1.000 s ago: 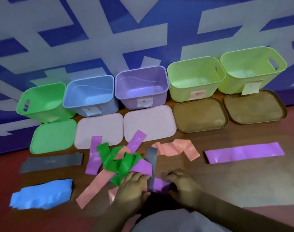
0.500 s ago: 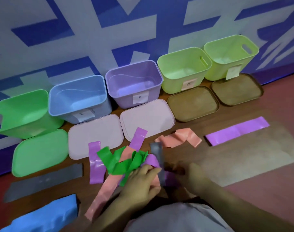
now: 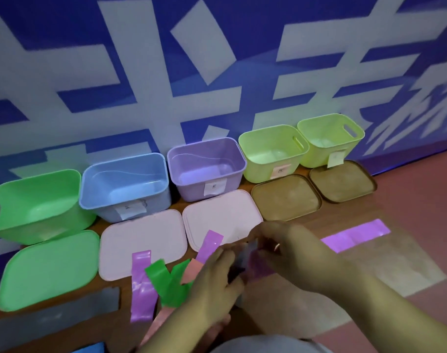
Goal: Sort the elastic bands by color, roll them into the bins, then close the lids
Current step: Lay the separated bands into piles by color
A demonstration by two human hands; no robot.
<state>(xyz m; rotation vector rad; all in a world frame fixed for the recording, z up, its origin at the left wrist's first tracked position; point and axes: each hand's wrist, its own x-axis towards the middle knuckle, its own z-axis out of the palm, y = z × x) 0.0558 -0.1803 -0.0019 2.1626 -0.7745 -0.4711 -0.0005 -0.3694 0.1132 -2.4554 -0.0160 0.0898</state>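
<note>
A blue wall with broad white strokes is filling the background, and a brown wooden surface (image 3: 293, 314) is running along its foot. Five open bins are standing in a row against the wall: a green bin (image 3: 33, 178) tilting at the far left, then a blue bin (image 3: 107, 211), a purple bin (image 3: 191, 192) and two yellow-green bins (image 3: 258, 174) (image 3: 316, 159). A lid is lying flat in front of each: a green lid (image 3: 46, 268), two pale pink lids (image 3: 143, 235) (image 3: 225, 215) and two brown lids (image 3: 286, 197) (image 3: 342, 180).

Loose bands are lying in front of the lids. A flat grey band (image 3: 54, 319) is stretching out at lower left, with a corner of a blue band (image 3: 90, 349) showing at the bottom edge. A purple band (image 3: 140, 284) is overlapping the near edge of a pink lid, a green band (image 3: 166, 284) is crumpling just beside it, and a pink band (image 3: 191, 268) is touching the green one. Another purple band (image 3: 209, 243) is resting on the second pink lid, and a third purple band (image 3: 354, 234) is lying well apart at the right.

The left hand (image 3: 217, 284) and right hand (image 3: 291, 250) are meeting above the pile, both with fingers curling, pinching a dark grey strip (image 3: 250, 250) between them; motion blur is hiding the exact grip.
</note>
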